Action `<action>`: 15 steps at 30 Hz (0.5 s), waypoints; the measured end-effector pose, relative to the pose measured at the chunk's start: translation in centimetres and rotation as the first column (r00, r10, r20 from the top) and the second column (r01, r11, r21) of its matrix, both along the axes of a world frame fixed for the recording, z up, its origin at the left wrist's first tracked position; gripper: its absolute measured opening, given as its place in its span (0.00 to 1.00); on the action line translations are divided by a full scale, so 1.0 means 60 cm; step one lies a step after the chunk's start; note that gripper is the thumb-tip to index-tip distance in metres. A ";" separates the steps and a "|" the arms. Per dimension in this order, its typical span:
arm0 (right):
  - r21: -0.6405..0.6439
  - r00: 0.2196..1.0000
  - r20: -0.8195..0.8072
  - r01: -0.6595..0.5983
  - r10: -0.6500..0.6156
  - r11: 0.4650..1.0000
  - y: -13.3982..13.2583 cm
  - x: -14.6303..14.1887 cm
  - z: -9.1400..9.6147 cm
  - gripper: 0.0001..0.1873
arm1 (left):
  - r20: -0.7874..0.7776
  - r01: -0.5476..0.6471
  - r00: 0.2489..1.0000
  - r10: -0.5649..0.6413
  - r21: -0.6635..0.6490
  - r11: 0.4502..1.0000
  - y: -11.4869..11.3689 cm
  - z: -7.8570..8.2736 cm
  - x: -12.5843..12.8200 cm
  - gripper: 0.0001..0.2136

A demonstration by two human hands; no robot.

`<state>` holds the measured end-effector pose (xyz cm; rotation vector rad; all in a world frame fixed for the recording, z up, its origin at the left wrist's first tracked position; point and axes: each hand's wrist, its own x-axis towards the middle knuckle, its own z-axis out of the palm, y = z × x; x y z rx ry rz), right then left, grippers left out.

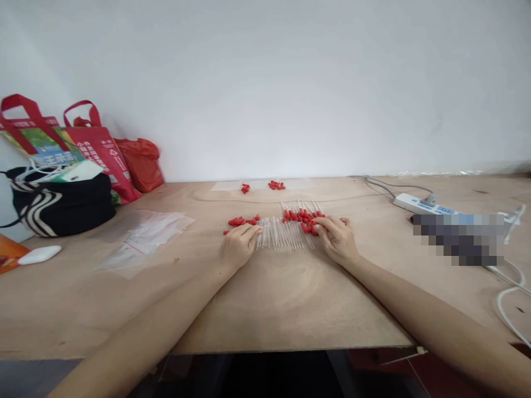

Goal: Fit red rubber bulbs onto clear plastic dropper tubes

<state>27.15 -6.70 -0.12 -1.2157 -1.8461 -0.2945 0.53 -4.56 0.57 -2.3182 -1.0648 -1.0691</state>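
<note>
My left hand (239, 245) pinches a thin clear tube (264, 226) between thumb and fingertips, its end pointing right. Under and beside it, many similar clear tubes (276, 236) lie in a row on the wooden table. My right hand (339, 239) has its thumb and fingers closed on a small red rubber-like cap at the right edge of a pile of red caps (299, 215). This pile rests across the tubes, and some tubes stick out behind it. Another group of red caps (243, 221) lies just behind my left hand.
Two small heaps of red caps (276, 185) sit on clear sheets near the wall. Clear zip bags (151, 235) lie on the left, before a black bag (62, 202) and red shopping bags (102, 157). A power strip (423, 205) with cables and a blurred-out item are on the right.
</note>
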 end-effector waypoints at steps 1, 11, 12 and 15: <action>-0.012 0.999 -0.041 0.035 -0.035 0.999 0.005 0.003 0.001 0.12 | 0.019 -0.022 1.000 0.023 -0.024 0.999 0.002 -0.002 0.003 0.12; -0.287 0.901 -0.321 0.201 -0.291 0.937 0.039 0.051 0.014 0.18 | 0.110 -0.007 0.994 0.002 0.045 0.999 0.024 -0.009 0.028 0.16; -0.324 0.890 -0.329 0.209 -0.317 0.923 0.039 0.056 0.015 0.17 | 0.129 0.010 0.991 -0.016 0.052 0.999 0.025 -0.008 0.032 0.15; -0.418 0.879 -0.318 0.206 -0.356 0.885 0.039 0.067 0.019 0.15 | 0.159 0.054 0.985 -0.066 0.076 0.996 0.030 -0.004 0.045 0.13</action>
